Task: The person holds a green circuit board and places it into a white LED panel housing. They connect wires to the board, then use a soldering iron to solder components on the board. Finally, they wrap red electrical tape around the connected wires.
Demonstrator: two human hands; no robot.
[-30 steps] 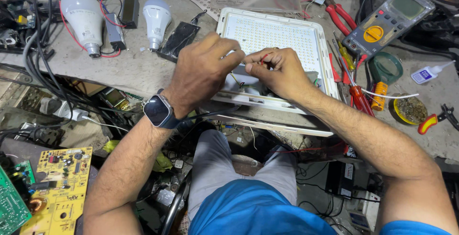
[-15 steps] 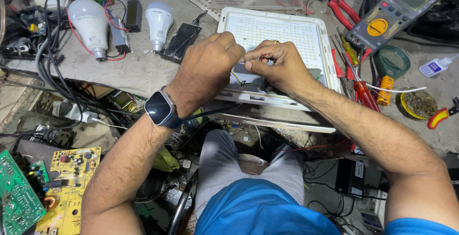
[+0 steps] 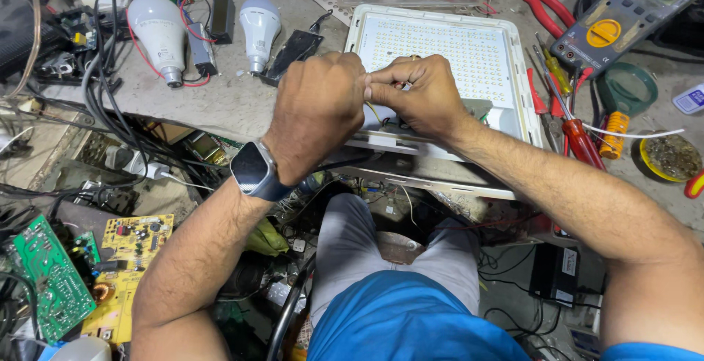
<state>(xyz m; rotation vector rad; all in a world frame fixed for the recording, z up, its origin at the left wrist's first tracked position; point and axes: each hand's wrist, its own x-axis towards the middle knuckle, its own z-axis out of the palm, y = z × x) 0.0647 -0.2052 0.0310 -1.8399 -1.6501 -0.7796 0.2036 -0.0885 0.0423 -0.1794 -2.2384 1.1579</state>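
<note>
Hands drawn closer together, the left hand (image 3: 317, 108) and right hand (image 3: 422, 93) pinch thin wires (image 3: 375, 114) over the lamp panel (image 3: 440, 45), best held steady.

the scene is evenly and fairly brightly lit by soft, diffuse light from above, with no hard-edged shadows. the white led panel (image 3: 440, 53) is the brightest area and comes near to washing out, though its dot grid stays readable. only faint shade lies under the hands (image 3: 367, 97) and along the forearms. the space below the grey surface (image 3: 220, 104) falls into deeper shadow. focus is sharp in the middle; the corners stretch and soften slightly from the wide lens. no motion blur shows.
</note>
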